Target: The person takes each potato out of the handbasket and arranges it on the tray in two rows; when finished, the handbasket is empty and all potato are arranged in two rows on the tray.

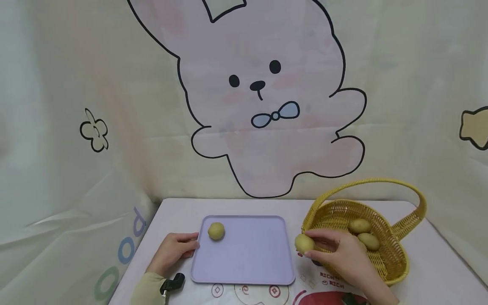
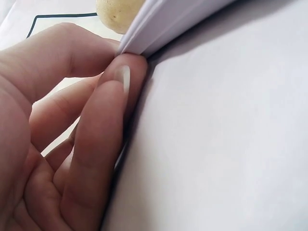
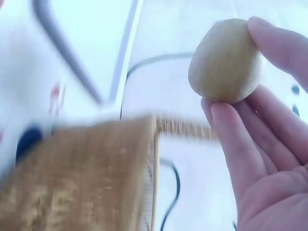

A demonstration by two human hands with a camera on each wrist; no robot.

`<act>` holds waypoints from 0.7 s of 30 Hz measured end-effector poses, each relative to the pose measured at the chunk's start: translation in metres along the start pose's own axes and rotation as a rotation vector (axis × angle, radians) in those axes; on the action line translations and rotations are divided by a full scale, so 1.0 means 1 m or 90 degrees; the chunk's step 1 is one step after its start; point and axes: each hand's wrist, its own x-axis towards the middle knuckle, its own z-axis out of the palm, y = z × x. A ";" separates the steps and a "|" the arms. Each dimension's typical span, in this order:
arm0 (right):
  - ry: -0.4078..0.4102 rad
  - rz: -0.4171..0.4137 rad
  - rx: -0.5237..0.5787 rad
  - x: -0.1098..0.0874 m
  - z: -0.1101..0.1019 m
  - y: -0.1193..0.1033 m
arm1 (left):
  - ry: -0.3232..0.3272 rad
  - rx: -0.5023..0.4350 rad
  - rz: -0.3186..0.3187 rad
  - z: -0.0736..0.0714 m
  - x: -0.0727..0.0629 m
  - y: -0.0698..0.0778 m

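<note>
My right hand (image 1: 345, 254) pinches a small potato (image 1: 304, 244) between thumb and fingers, above the table between tray and basket. The right wrist view shows this potato (image 3: 226, 61) at the fingertips, with the palm behind it. At the left edge of the pale lilac tray (image 1: 248, 254), my left hand (image 1: 173, 250) pinches the rim with curled fingers. Another potato (image 1: 216, 231) lies in the tray's far left corner. Two more potatoes, one of them the farther potato (image 1: 360, 225), lie in the yellow wicker basket (image 1: 400, 267); my right hand hides part of the basket.
The basket's arched handle (image 1: 373, 181) rises over its far side. A printed mat with red lettering (image 1: 331, 279) lies under the tray and basket. Behind the white table (image 1: 175, 212) hangs a curtain with a cartoon animal (image 1: 263, 148).
</note>
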 end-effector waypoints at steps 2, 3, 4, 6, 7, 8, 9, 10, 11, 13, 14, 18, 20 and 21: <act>-0.018 -0.020 0.020 0.008 0.015 -0.005 | -0.003 -0.004 0.001 0.000 0.000 0.001; -0.021 -0.026 0.027 0.014 0.022 -0.008 | -0.004 -0.006 0.001 0.001 -0.001 0.002; -0.027 -0.036 0.032 0.020 0.030 -0.009 | -0.003 -0.005 0.004 0.001 -0.001 0.002; -0.026 -0.040 0.030 0.034 0.045 -0.012 | -0.005 -0.010 0.008 0.001 -0.001 0.002; -0.026 -0.040 0.033 0.040 0.052 -0.013 | -0.007 -0.013 0.009 0.002 0.000 0.002; -0.024 -0.040 0.037 0.047 0.059 -0.012 | -0.010 -0.015 0.011 0.003 0.001 0.002; -0.023 -0.036 0.042 0.054 0.066 -0.012 | -0.013 -0.018 0.014 0.004 0.001 0.002; -0.022 -0.032 0.048 0.061 0.072 -0.012 | -0.015 -0.019 0.017 0.005 0.002 0.001; -0.022 -0.031 0.052 0.068 0.079 -0.012 | -0.019 -0.019 0.020 0.006 0.003 0.001; -0.021 -0.030 0.055 0.081 0.093 -0.013 | -0.027 -0.021 0.026 0.006 0.003 0.001; -0.020 -0.036 0.051 0.087 0.101 -0.013 | -0.029 -0.023 0.030 0.005 0.003 0.002; -0.010 -0.043 0.033 0.109 0.130 -0.014 | -0.035 -0.028 0.033 0.001 0.003 0.002; -0.005 -0.045 0.027 0.116 0.143 -0.013 | -0.031 -0.028 0.029 0.000 0.003 0.001; -0.004 -0.041 0.027 0.119 0.150 -0.012 | -0.030 -0.026 0.029 -0.001 0.003 0.001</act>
